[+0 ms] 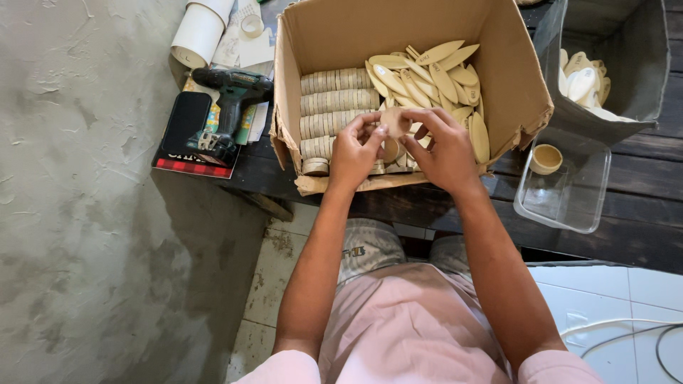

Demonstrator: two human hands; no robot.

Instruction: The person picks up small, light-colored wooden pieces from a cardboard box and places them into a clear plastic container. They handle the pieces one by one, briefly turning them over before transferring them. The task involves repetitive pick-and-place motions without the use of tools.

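Here the left hand (353, 151) and right hand (445, 146) both pinch a small round tan wooden disc (393, 121) just above the open brown cardboard box (398, 28), over its rowed stacks of discs (336, 103). Steady fingertip pressure on the rim, kept low over the box, should prevent drops.

Small round tan disc (393, 121), flat face up, pinched between fingertips of both hands, held above front edge of box.
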